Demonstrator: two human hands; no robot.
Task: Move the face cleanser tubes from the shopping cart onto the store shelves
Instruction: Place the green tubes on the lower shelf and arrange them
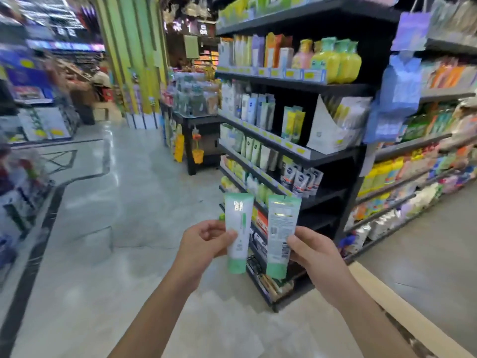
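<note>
**Head view: a tube in each hand, shelves ahead and to our right**

Our left hand (206,241) is curled round a white plastic face cleanser tube with a green cap (238,228), thumb across its front and fingers behind. Our right hand (312,251) pinches a second white-and-green tube (281,228) along its right edge, its printed back with the barcode turned towards us. Both hands are closed on their tubes, so neither is free. We hold the two tubes in the air side by side, close together but not touching. Each has its long axis nearly upright, green cap down and flat crimped end up.

The black metal store shelves (335,157) lie beyond the tubes and off to our right, with their low end corner behind our right hand. The right hand is therefore the nearer one to the shelving, and we judge its tube would go in first. A row of pale green upright tubes (254,151) stands on a middle shelf, above and beyond what we hold. We cannot tell through the blur whether it is the same product. If it is, the move is up and forward. Our tubes stand much as that row does, so little turning should be needed.
</note>
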